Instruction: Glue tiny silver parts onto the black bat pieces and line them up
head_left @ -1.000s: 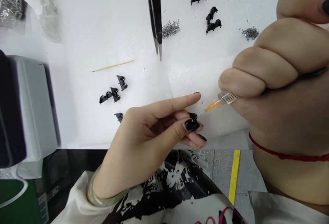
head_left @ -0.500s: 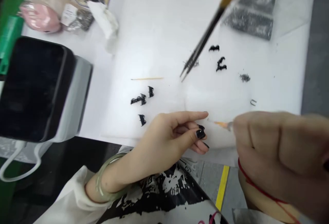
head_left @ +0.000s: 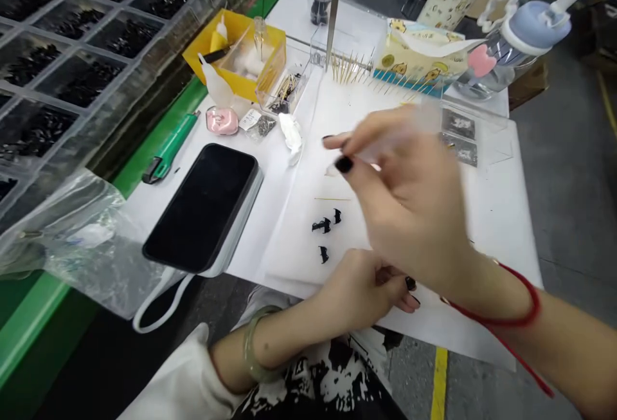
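Note:
My right hand [head_left: 409, 182] is raised over the white work mat [head_left: 284, 259], blurred. Its thumb and fingers are pinched around a pale, translucent thing I cannot make out. Lower down, my left hand [head_left: 366, 288] rests at the mat's near edge, fingers curled and thumb against them; whatever they hold is hidden. To its left lie several small black bat-shaped pieces [head_left: 323, 255] and, beyond them, a thin wooden stick [head_left: 332, 199]. My right hand covers the middle of the mat.
A phone [head_left: 202, 208], green cutter [head_left: 171, 148], pink case [head_left: 222, 121] and crumpled tissue [head_left: 290, 137] stand left. Farther back are a yellow box [head_left: 207, 40], a metal ruler [head_left: 332, 18], upright sticks [head_left: 348, 71], a tissue pack [head_left: 400, 60] and a blue-lidded bottle [head_left: 537, 31].
The view has swung up and shows more of the bench. My right hand has moved left and up over the mat; my left index finger, stretched before, is now hidden. The tweezers no longer show.

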{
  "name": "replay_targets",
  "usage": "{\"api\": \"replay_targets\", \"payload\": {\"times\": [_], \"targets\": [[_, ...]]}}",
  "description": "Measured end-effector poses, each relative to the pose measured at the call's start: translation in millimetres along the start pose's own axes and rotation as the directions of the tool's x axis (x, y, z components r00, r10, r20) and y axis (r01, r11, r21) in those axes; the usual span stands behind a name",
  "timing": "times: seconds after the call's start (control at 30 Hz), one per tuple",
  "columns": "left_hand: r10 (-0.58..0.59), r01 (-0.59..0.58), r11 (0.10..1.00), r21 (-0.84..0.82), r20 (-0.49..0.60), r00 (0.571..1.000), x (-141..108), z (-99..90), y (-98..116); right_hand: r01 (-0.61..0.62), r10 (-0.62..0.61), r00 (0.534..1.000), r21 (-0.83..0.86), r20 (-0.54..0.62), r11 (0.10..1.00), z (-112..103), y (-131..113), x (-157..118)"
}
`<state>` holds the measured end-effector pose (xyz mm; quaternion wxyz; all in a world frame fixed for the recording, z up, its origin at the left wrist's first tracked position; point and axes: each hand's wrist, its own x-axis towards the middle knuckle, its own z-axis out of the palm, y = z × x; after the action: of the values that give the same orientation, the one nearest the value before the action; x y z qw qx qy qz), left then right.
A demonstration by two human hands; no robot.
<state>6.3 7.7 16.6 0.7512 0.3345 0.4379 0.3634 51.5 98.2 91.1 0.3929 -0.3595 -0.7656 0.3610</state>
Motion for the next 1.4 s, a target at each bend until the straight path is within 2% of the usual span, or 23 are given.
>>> {"api": "replay_targets", "payload": {"times": [0.03, 0.13, 0.23, 0.3, 0.33, 0.37, 0.4, 0.43, 0.47, 0.53, 0.6, 0.67, 0.77, 0.9, 1.07, 1.2, 1.3, 1.4], "targets": [[-0.004, 0.004, 1.0, -0.008, 0.032, 0.999, 1, -0.6, -1, -0.089, 0.096, 0.993, -0.104, 0.071, 0.991, 12, 9, 10], [-0.013, 0.013, 1.0, -0.01, 0.081, 0.997, 4, -2.6, -4, -0.154, 0.201, 0.961, -0.235, 0.19, 0.96, 31, 29, 28], [0.001, -0.002, 1.0, 0.019, 0.077, 0.997, 3, -4.2, -5, -0.146, 0.215, 0.952, -0.296, 0.216, 0.944, 18, 20, 21], [0.013, -0.016, 0.999, 0.039, 0.076, 0.997, 2, -4.9, -3, -0.084, 0.147, 0.975, -0.334, 0.168, 0.939, -4, 2, 3], [0.012, -0.015, 0.999, 0.046, 0.077, 0.997, 2, -5.1, -3, 0.041, -0.008, 0.996, -0.402, 0.083, 0.915, -17, -6, -6], [0.004, -0.008, 0.999, 0.051, 0.078, 0.997, 1, -5.2, -3, 0.073, -0.102, 0.994, -0.494, -0.032, 0.867, -29, -12, -15], [-0.009, 0.005, 0.999, 0.052, 0.078, 0.997, 1, -5.1, -3, 0.021, -0.139, 0.972, -0.521, -0.19, 0.853, -39, -14, -23], [-0.023, 0.019, 0.999, 0.051, 0.078, 0.997, 1, -5.0, -3, -0.078, -0.072, 0.955, -0.48, -0.286, 0.874, -48, -12, -29], [-0.034, 0.031, 0.998, 0.049, 0.075, 0.997, 1, -4.8, -3, -0.178, 0.044, 0.946, -0.401, -0.322, 0.898, -54, -6, -33], [-0.045, 0.041, 0.998, 0.053, 0.07, 0.997, 2, -4.5, -4, -0.304, 0.234, 0.942, -0.314, -0.241, 0.9, -58, 14, -36], [-0.043, 0.038, 0.997, 0.071, 0.061, 0.997, 2, -4.7, -4, -0.375, 0.362, 0.927, -0.284, -0.101, 0.883, -55, 34, -33], [-0.036, 0.031, 0.995, 0.098, 0.053, 0.998, 1, -5.4, -4, -0.414, 0.439, 0.898, -0.289, 0.023, 0.863, -49, 47, -26], [-0.03, 0.023, 0.991, 0.133, 0.05, 0.998, 0, -6.0, -2, -0.436, 0.491, 0.863, -0.311, 0.122, 0.844, -42, 53, -17], [-0.053, 0.047, 0.986, 0.159, 0.039, 0.998, -3, -4.9, 3, -0.427, 0.458, 0.87, -0.186, 0.184, 0.885, -51, 49, -18], [-0.112, 0.107, 0.982, 0.156, 0.028, 0.993, -5, -4.2, 9, -0.387, 0.362, 0.914, 0.124, 0.185, 0.914, -98, 38, -46], [-0.133, 0.129, 0.985, 0.118, 0.026, 0.991, -6, -4.7, 10, -0.471, 0.4, 0.868, 0.23, 0.294, 0.852, -130, 46, -78], [-0.126, 0.126, 0.989, 0.079, 0.0, 0.992, -8, -4.2, 10, -0.469, 0.384, 0.87, 0.281, 0.309, 0.838, -130, 64, -97], [-0.114, 0.114, 0.993, 0.002, -0.011, 0.993, -8, -2.4, 10, -0.441, 0.338, 0.867, 0.246, 0.367, 0.863, -122, 77, -105]]}}
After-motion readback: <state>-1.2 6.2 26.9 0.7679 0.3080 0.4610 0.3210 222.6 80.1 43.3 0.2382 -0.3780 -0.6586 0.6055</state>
